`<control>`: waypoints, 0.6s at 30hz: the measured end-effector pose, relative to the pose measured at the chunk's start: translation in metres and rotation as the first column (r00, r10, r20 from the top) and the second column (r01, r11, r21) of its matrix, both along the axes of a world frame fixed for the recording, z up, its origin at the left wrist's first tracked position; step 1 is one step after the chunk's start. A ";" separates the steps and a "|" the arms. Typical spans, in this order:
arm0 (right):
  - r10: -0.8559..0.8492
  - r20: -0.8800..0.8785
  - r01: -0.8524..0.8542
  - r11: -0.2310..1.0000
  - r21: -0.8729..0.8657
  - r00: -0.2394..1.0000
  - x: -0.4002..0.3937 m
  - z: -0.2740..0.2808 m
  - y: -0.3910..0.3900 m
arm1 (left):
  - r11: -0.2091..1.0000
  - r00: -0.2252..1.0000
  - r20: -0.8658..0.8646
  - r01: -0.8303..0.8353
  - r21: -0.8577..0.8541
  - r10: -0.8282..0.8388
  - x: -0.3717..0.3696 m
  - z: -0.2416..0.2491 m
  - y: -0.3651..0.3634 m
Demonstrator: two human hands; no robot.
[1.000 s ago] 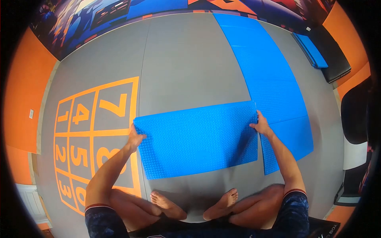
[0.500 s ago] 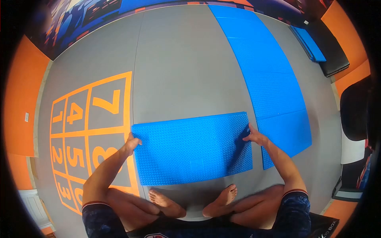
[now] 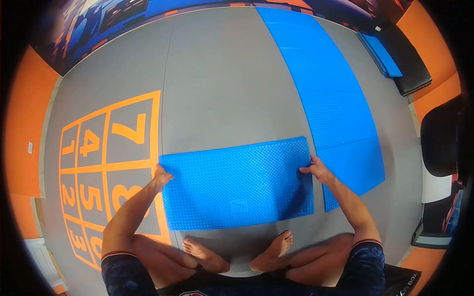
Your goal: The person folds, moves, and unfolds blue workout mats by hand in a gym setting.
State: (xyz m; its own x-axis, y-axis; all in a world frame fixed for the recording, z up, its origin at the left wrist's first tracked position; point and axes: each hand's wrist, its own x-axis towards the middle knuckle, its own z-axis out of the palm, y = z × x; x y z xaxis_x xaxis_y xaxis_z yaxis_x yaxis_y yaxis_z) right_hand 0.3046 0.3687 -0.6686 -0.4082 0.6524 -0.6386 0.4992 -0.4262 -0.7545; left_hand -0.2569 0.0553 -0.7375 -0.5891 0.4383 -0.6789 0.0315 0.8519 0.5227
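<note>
A folded blue foam exercise mat (image 3: 232, 182) with a raised dotted texture lies crosswise before my bare feet. My left hand (image 3: 162, 176) grips its left edge near the upper corner, thumb on top and fingers hidden at the side. At the opposite edge, my right hand (image 3: 316, 170) holds the mat the same way, its thumb over the top face. A faint square logo shows near the mat's lower middle. Shadow from my right arm falls across its right part.
An unfolded blue mat (image 3: 331, 93) stretches along the grey floor (image 3: 222, 74) to the right. Orange numbered squares (image 3: 106, 165) mark the floor at left. More folded blue mats (image 3: 380, 54) lie by a black pad (image 3: 407, 64) at the far right. A black chair (image 3: 442, 138) stands at right.
The mat stays in both hands, its far edge tilted slightly more. The whole view has shifted a little to the left; otherwise hands and feet keep their places.
</note>
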 end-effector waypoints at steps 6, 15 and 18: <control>0.111 -0.205 -0.022 0.919 0.393 0.972 -0.047 0.049 0.014 | 0.919 0.868 -0.436 0.347 0.189 -0.238 -0.007 0.048 0.031; 0.343 0.056 -0.181 0.346 0.921 0.938 -0.115 0.141 -0.026 | 0.523 0.632 -0.488 0.774 0.358 -0.602 0.063 0.183 0.098; 0.462 0.079 -0.155 0.129 0.979 0.883 -0.120 0.149 -0.035 | 0.525 0.636 -0.493 0.770 0.362 -0.594 0.058 0.188 0.103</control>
State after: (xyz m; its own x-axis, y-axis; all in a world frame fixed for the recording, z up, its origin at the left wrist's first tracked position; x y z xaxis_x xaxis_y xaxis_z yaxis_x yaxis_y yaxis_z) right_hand 0.1848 0.3337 -0.5194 -0.7443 0.4560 0.4880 0.1731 0.8374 -0.5185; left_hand -0.1993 0.1581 -0.5497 -0.0672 0.9938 -0.0885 0.6993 0.1102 0.7063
